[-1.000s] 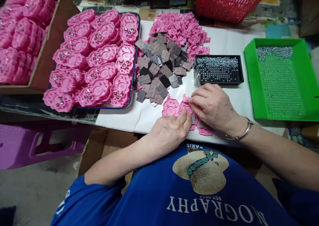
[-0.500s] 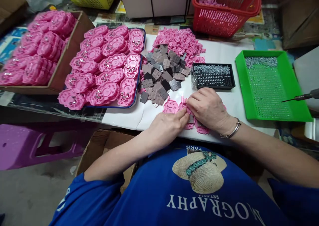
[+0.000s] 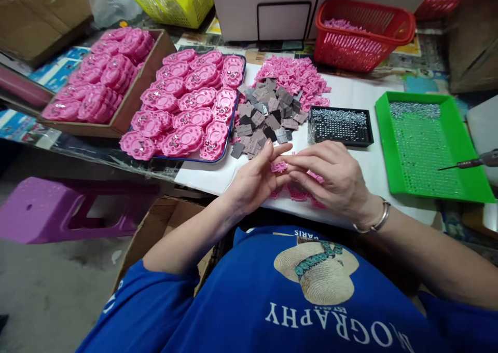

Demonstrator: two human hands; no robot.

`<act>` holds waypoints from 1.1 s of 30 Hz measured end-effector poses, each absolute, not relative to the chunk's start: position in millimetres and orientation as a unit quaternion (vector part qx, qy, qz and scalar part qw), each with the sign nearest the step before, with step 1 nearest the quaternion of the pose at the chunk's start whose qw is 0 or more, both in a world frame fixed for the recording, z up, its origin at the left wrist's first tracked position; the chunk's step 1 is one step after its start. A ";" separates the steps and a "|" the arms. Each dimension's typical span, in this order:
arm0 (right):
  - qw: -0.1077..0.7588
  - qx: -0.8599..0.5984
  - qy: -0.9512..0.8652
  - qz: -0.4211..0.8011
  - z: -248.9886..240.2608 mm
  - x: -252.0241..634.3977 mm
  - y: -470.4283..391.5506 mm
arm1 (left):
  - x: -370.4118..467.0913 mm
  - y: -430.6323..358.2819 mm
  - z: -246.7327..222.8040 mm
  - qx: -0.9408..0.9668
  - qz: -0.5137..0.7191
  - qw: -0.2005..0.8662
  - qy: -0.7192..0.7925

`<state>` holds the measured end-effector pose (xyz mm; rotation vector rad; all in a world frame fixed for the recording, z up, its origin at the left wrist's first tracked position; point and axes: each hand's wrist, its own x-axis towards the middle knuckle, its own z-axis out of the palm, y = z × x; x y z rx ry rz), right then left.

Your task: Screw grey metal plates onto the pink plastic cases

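Observation:
My left hand is turned palm up, with a small pink plastic piece lying on its fingers. My right hand reaches over from the right, its fingertips close together beside that piece; what they pinch is too small to tell. Under both hands, larger pink casings lie on the white sheet at the table's front edge, partly hidden. Just beyond my hands are a heap of grey metal plates and a pile of small pink parts.
A blue-rimmed tray of pink casings and a cardboard box of more stand left. Behind the hands is a black tray of screws. Rightward lie a green tray and a screwdriver tip. Red basket stands behind.
My left hand has turned palm up and now bears a small pink piece. My right hand has lifted off the casings, its fingers now by the left fingers. The view has shifted left.

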<state>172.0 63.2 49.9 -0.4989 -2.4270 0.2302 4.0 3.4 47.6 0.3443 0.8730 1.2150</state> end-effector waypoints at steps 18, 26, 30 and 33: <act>0.357 -0.229 -0.881 0.210 38.2 167.9 61.1 | -1.8 -6.7 26.9 0.313 0.565 0.623 0.440; 0.344 -0.131 -0.927 0.064 39.2 170.5 69.5 | -10.4 -3.9 26.5 0.338 0.558 0.602 0.461; 0.311 -0.092 -0.945 0.039 43.2 167.9 73.9 | -13.7 -5.2 24.9 0.349 0.562 0.602 0.448; 0.309 -0.074 -0.946 0.068 43.2 164.4 74.0 | -14.5 -8.2 21.9 0.361 0.562 0.592 0.451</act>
